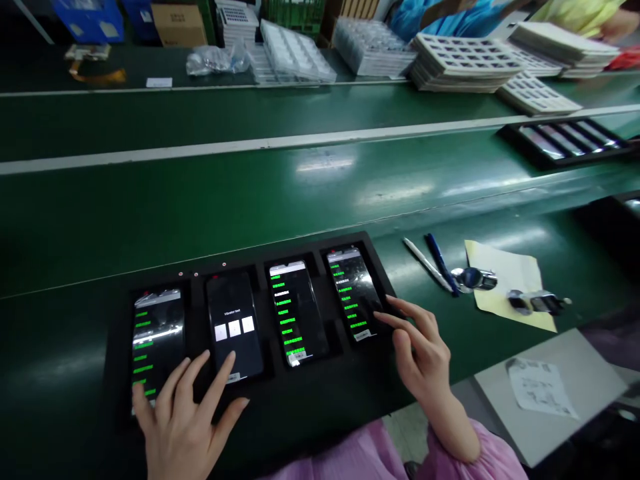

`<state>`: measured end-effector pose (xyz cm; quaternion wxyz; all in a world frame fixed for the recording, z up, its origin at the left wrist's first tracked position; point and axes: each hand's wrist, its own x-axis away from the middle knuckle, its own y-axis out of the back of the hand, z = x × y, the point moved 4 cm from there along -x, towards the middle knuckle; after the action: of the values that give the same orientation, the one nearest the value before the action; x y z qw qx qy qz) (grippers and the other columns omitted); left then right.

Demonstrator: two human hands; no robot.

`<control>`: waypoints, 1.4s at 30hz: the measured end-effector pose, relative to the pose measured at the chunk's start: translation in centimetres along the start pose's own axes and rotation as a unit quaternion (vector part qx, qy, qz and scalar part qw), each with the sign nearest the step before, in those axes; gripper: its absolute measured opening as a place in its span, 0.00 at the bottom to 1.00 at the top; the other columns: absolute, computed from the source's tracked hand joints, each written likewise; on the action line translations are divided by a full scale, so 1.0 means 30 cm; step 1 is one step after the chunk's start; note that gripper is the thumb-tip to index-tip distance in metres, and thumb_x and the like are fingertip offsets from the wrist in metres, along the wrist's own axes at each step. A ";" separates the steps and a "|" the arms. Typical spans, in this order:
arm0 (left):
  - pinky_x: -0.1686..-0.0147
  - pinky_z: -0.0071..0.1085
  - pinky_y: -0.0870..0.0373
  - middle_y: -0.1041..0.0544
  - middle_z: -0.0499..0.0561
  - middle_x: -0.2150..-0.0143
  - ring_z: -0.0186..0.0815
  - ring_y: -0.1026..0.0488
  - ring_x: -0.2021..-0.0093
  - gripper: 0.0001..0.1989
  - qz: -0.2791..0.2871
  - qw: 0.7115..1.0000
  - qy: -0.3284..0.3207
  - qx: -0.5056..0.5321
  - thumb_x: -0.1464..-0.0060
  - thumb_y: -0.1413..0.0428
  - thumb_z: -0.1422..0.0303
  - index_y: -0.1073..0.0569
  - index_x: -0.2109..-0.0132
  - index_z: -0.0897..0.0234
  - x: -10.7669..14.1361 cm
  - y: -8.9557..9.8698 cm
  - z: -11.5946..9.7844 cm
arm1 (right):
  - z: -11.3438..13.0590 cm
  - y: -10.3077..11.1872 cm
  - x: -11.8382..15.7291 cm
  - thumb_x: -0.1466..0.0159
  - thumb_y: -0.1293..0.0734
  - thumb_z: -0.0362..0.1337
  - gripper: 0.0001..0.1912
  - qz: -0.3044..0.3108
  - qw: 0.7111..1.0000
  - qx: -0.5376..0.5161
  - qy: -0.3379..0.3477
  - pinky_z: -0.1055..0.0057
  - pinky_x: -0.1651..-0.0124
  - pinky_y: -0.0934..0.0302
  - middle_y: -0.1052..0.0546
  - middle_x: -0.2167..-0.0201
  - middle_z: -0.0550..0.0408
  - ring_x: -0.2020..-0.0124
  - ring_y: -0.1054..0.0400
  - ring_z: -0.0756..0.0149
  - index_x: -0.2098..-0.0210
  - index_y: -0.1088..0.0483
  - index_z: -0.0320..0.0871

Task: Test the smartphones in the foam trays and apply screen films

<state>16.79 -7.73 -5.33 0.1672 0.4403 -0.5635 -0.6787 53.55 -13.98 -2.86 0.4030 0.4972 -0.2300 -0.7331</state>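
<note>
Several smartphones lie face up in the slots of a black tray (pixel 320 407). Over the two leftmost phones my left hand (pixel 185 413) is spread, its fingers apart and nothing in it. The leftmost phone (pixel 159 333) lists green lines of text, while the second phone (pixel 234 360) reads "Vibrator test" above three white squares. Green lists also light the third phone (pixel 305 313) and the rightmost phone (pixel 353 293). At the right edge of that last phone is my right hand (pixel 420 347), empty, fingers extended; whether a fingertip touches the screen I cannot tell.
Right of the tray lie a white pen (pixel 427 263), a blue pen (pixel 441 263) and small metallic items on yellow paper (pixel 505 287). Another phone tray (pixel 570 141) sits on the green belt. Stacked trays (pixel 465 60) line the far side, near people in blue and yellow.
</note>
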 end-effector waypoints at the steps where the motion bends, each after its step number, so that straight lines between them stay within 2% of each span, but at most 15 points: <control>1: 0.30 0.76 0.56 0.25 0.62 0.42 0.56 0.32 0.40 0.34 0.003 1.000 0.003 0.001 0.32 0.44 0.56 0.42 0.24 0.47 -0.001 0.001 0.000 | 0.000 -0.009 0.004 0.26 0.40 0.30 0.15 0.002 1.000 -0.003 -0.002 0.56 0.46 0.33 0.23 0.44 0.48 0.46 0.28 0.56 0.51 0.22 0.47; 6: 0.30 0.75 0.57 0.26 0.62 0.40 0.55 0.32 0.40 0.33 0.009 1.000 0.012 0.008 0.31 0.45 0.56 0.42 0.24 0.46 -0.001 0.003 -0.001 | -0.003 -0.037 0.008 0.26 0.40 0.30 0.15 0.001 1.000 -0.009 -0.011 0.55 0.44 0.33 0.23 0.43 0.48 0.45 0.29 0.56 0.51 0.21 0.47; 11: 0.28 0.72 0.59 0.25 0.60 0.40 0.53 0.33 0.39 0.29 0.004 1.000 0.017 0.012 0.32 0.44 0.55 0.36 0.26 0.45 0.006 -0.003 0.007 | -0.011 -0.045 0.016 0.26 0.38 0.31 0.15 -0.003 1.000 -0.004 -0.017 0.54 0.44 0.32 0.22 0.43 0.47 0.46 0.28 0.55 0.52 0.20 0.46; 19: 0.27 0.71 0.61 0.25 0.61 0.40 0.52 0.33 0.39 0.21 0.019 1.000 0.018 0.007 0.31 0.45 0.55 0.22 0.36 0.51 -0.002 0.002 0.002 | -0.021 -0.050 0.036 0.28 0.37 0.31 0.15 -0.010 1.000 -0.004 -0.014 0.53 0.44 0.31 0.22 0.43 0.49 0.46 0.27 0.54 0.52 0.19 0.47; 24: 0.26 0.68 0.63 0.26 0.62 0.40 0.52 0.33 0.39 0.20 0.028 0.999 0.011 -0.014 0.31 0.45 0.55 0.20 0.39 0.55 -0.004 0.013 0.000 | -0.028 -0.055 0.041 0.28 0.36 0.31 0.14 -0.015 1.000 -0.011 -0.008 0.54 0.45 0.32 0.22 0.43 0.48 0.46 0.28 0.54 0.52 0.19 0.47; 27: 0.25 0.67 0.66 0.26 0.61 0.40 0.52 0.35 0.38 0.19 0.037 0.999 0.001 -0.013 0.31 0.46 0.55 0.19 0.41 0.56 -0.033 0.026 -0.008 | -0.026 -0.058 0.043 0.28 0.36 0.30 0.13 -0.016 1.000 -0.007 0.000 0.54 0.44 0.33 0.22 0.43 0.47 0.46 0.28 0.54 0.52 0.19 0.46; 29: 0.25 0.68 0.65 0.26 0.61 0.41 0.53 0.35 0.37 0.18 0.022 1.000 -0.006 -0.006 0.31 0.44 0.55 0.18 0.43 0.57 -0.077 0.032 -0.022 | -0.023 -0.059 0.043 0.28 0.36 0.30 0.13 -0.013 1.000 -0.002 0.006 0.54 0.43 0.33 0.22 0.43 0.48 0.45 0.28 0.54 0.52 0.20 0.46; 32: 0.27 0.72 0.63 0.26 0.63 0.40 0.56 0.35 0.36 0.22 -0.001 1.000 -0.012 -0.004 0.31 0.45 0.52 0.20 0.42 0.59 -0.160 0.022 -0.048 | -0.021 -0.056 0.044 0.27 0.37 0.31 0.14 -0.003 1.000 0.007 0.012 0.53 0.43 0.33 0.23 0.41 0.48 0.44 0.29 0.53 0.50 0.20 0.47; 35: 0.29 0.74 0.66 0.29 0.66 0.36 0.59 0.37 0.34 0.26 0.025 1.000 -0.003 0.003 0.29 0.51 0.50 0.22 0.38 0.60 -0.203 0.000 -0.059 | -0.025 -0.048 0.046 0.27 0.38 0.32 0.17 0.004 1.000 0.016 0.017 0.52 0.43 0.32 0.24 0.40 0.49 0.43 0.29 0.53 0.46 0.20 0.49; 38: 0.27 0.70 0.64 0.29 0.67 0.36 0.58 0.36 0.35 0.29 -0.017 0.999 0.026 0.042 0.28 0.54 0.50 0.28 0.32 0.63 -0.170 0.025 -0.035 | -0.025 -0.041 0.049 0.27 0.37 0.33 0.18 0.011 0.999 0.030 0.014 0.49 0.41 0.35 0.25 0.38 0.49 0.42 0.30 0.50 0.44 0.21 0.51; 40: 0.26 0.65 0.60 0.28 0.66 0.38 0.55 0.34 0.36 0.30 -0.055 0.995 0.055 0.061 0.29 0.52 0.52 0.33 0.28 0.63 -0.115 0.055 -0.001 | -0.009 -0.040 0.048 0.27 0.36 0.34 0.17 0.006 0.999 0.036 0.008 0.46 0.39 0.38 0.25 0.37 0.49 0.40 0.32 0.48 0.44 0.20 0.52; 42: 0.25 0.59 0.55 0.27 0.64 0.39 0.51 0.32 0.38 0.30 -0.057 0.993 0.079 0.067 0.30 0.48 0.56 0.36 0.27 0.61 -0.053 0.074 0.036 | 0.031 -0.047 0.041 0.26 0.37 0.34 0.18 -0.004 1.000 0.024 0.018 0.46 0.39 0.40 0.25 0.37 0.49 0.40 0.32 0.48 0.43 0.21 0.54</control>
<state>16.23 -6.58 -2.68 0.1426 0.5337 -0.5667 -0.6112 51.96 -14.25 -4.20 0.3920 0.5210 -0.2377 -0.7200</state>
